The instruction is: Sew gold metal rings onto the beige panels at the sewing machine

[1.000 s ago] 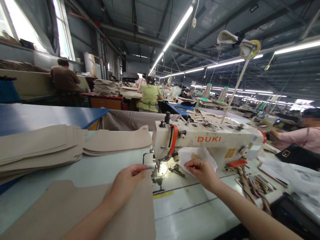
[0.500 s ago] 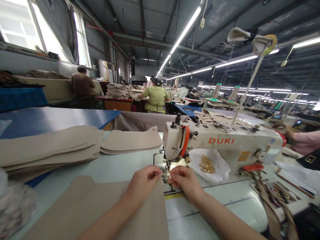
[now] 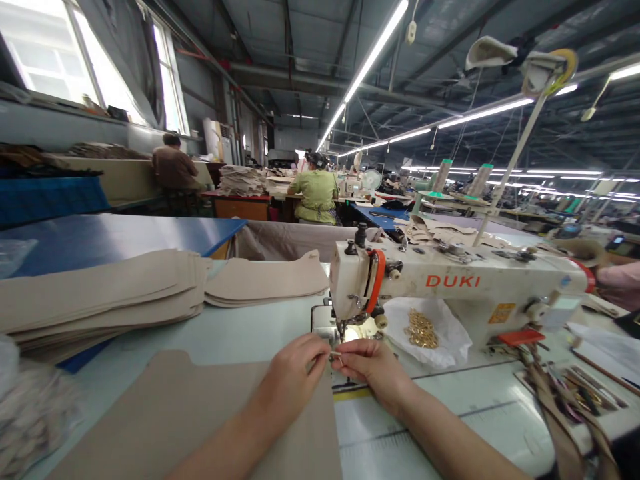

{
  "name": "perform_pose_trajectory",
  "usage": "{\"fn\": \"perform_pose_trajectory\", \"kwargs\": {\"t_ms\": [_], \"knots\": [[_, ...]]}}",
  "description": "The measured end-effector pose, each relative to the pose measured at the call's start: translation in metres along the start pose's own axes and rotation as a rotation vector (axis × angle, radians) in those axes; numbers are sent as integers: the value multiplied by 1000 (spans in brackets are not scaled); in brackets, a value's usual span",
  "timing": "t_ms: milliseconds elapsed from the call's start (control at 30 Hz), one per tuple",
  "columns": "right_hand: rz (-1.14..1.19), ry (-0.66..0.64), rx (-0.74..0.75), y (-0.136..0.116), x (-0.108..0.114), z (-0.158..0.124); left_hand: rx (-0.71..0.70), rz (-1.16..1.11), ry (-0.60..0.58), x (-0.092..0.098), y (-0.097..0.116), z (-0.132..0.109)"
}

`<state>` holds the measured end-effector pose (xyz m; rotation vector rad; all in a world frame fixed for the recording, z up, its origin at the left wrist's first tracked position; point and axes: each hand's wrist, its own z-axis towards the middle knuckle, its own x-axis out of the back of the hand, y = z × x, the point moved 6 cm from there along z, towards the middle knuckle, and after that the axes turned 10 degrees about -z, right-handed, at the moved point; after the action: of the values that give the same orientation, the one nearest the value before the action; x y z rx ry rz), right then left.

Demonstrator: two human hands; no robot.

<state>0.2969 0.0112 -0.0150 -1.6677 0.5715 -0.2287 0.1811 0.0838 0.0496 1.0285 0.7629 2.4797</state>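
Just in front of the sewing machine's needle area, my left hand (image 3: 296, 373) and my right hand (image 3: 375, 368) meet fingertip to fingertip. Both are closed in a pinch on a small pale strip (image 3: 335, 354), whose far details are too small to make out. My left wrist and forearm pass over a large beige fabric panel (image 3: 200, 413) lying flat on the machine table. The white sewing machine (image 3: 410, 283), marked DUKI, stands right behind the hands, with its lamp lit. A heap of gold metal rings or buckles (image 3: 421, 329) rests on a white plastic bag (image 3: 455, 340) beside my right hand.
Stacked beige cut pieces (image 3: 100, 287) lie at the left, with a smaller stack (image 3: 265, 280) behind. A plastic bag of pieces (image 3: 40, 407) sits at the left edge. Fabric straps (image 3: 545, 400) hang by a tool tray on the right. Several people work farther off.
My fingertips have come closer together around the small pale strip, and my left hand has turned slightly over it. The camera view has swung a little to the left.
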Motion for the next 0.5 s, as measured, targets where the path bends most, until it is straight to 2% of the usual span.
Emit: {"fn": "perform_pose_trajectory", "kwargs": {"t_ms": [200, 333, 433, 500], "knots": [[26, -7, -6, -2, -1, 0, -31, 14, -79, -9, -1, -3], [36, -61, -18, -7, -5, -6, -2, 10, -105, -10, -3, -3], [-6, -113, 0, -9, -6, -9, 98, -50, -105, -9, -6, -2], [-39, -119, 6, -7, -4, -9, 221, -119, -84, -7, -13, -1]]}}
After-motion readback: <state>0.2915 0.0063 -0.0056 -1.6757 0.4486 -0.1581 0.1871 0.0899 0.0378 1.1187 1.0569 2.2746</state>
